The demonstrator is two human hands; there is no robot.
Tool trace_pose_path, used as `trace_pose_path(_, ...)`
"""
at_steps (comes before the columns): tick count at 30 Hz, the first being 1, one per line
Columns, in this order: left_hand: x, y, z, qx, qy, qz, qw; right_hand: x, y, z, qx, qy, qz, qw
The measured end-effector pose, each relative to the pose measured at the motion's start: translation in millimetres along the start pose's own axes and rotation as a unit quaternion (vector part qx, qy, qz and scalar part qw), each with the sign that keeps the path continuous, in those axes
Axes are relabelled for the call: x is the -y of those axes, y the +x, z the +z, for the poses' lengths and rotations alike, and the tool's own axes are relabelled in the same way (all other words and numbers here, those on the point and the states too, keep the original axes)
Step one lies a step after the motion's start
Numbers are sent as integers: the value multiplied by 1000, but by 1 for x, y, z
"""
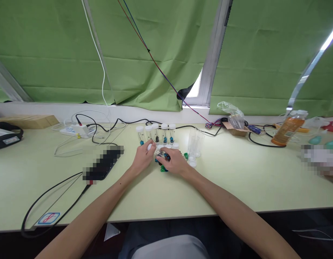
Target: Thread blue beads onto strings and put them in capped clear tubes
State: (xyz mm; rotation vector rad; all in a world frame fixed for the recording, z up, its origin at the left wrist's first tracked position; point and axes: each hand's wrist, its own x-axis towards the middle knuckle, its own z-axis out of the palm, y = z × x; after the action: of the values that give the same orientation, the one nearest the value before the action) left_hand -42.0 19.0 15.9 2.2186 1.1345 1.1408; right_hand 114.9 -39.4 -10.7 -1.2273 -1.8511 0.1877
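Between my hands is a small clear plastic tube [160,152] with thin wire-legged parts inside. My left hand [143,157] closes on its left end, near a white cap. My right hand [176,162] curls round the other end, its fingers partly hiding the tube. Behind them stands a row of upright white-capped clear tubes [164,136], several holding blue or dark parts with wire legs. More white caps [175,145] show just behind my right hand. Loose green parts [162,168] and blue ones lie on the table under and beside the hands.
Uncapped clear tubes [196,144] stand right of my hands, with a white cap [192,164] in front. A phone [108,162] with a black cable lies left. A power strip [77,130], a small cardboard box [235,129] and an orange drink bottle [289,128] sit further back.
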Motion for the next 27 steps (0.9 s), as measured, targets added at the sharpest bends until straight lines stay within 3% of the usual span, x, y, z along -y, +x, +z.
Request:
trace_pose_path(8,2,-3,4,-32,-2,5,999,3,0,-1,1,0,16,1000)
trace_pose_path(12,2,-4,6,-33,-137,-35,989,6,1,-2,5,-4,27,1000)
trace_pose_path(18,-2,-1,7,13,-303,-92,948,10,2,-3,10,-10,51,999)
trace_pose_path(21,-5,-2,7,9,-303,-68,950,10,3,-4,7,10,60,998)
trace_pose_path(27,-8,-7,8,10,-204,-2,979,8,3,-5,5,60,73,996)
